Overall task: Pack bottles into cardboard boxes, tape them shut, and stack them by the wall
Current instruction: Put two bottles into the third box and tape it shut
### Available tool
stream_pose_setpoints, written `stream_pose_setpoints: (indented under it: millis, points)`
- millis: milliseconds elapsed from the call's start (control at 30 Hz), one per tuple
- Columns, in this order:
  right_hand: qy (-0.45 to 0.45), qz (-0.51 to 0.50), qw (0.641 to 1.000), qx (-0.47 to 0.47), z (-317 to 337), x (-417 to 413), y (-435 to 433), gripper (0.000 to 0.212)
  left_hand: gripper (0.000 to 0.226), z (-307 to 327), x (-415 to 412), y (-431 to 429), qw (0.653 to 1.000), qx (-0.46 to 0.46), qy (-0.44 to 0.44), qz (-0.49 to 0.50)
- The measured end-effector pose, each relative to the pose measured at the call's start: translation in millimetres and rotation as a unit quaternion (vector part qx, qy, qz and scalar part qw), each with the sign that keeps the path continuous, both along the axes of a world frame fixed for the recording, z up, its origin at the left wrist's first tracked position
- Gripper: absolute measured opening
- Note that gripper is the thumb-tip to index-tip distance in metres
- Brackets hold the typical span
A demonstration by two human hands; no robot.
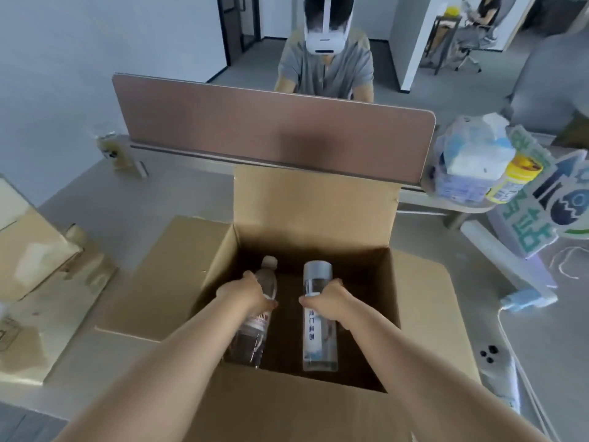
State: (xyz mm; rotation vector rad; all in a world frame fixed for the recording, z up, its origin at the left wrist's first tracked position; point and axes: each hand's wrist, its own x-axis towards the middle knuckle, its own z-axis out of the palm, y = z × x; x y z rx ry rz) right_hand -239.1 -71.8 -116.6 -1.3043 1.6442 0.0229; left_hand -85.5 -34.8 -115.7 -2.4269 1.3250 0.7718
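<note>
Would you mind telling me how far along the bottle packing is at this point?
Early stage. The cardboard box stands open, flaps spread. The left hand grips a white-capped bottle and the right hand a grey-capped bottle, both within the box. No other bottles show inside. Closing, taping and stacking remain.

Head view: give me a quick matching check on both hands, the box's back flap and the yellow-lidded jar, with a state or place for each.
1 left hand
2 right hand
3 back flap
4 yellow-lidded jar

a stands upright
b grips grey-capped bottle
c far right, beyond the box
d grips white-capped bottle

Pairs: 1-d, 2-b, 3-a, 4-c
</note>
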Motion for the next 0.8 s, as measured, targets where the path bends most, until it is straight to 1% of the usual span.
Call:
stream_pose_setpoints:
  millis: [67,133,200,300,367,467,533,633,700,800]
  points:
    - [0.051,0.006,0.999,0.008,-13,7,1,0.082,0.107,-14,5,-7,0.999,0.032,0.013,-0.025]
    - [0.102,0.012,0.995,0.011,-22,13,-2,0.085,0.106,-19,8,-13,0.998,0.039,0.018,-0.047]
    - [0.134,0.019,0.991,0.015,-28,19,-5,0.088,0.103,-23,9,-19,0.997,0.038,0.022,-0.060]
    - [0.172,0.035,0.984,0.011,-35,22,-7,0.077,0.105,-30,10,-22,0.997,0.029,0.024,-0.061]
    - [0.190,0.025,0.981,0.015,-40,23,-7,0.071,0.102,-31,11,-22,0.997,0.018,0.042,-0.068]
    - [0.187,-0.017,0.982,0.005,-38,24,-7,0.067,0.091,-24,12,-21,0.994,0.012,0.052,-0.096]
    - [0.194,-0.020,0.980,-0.035,-29,22,-5,0.067,0.086,-21,12,-22,0.994,-0.008,0.037,-0.098]
    - [0.158,-0.012,0.979,-0.127,-11,15,5,0.066,0.077,-17,8,-13,0.987,-0.102,0.017,-0.123]
    - [0.119,-0.017,0.975,-0.186,0,10,17,0.062,0.069,-12,2,-4,0.975,-0.176,0.026,-0.132]
    - [0.051,-0.032,0.963,-0.262,11,0,47,0.056,0.064,-1,-7,20,0.957,-0.253,0.028,-0.137]
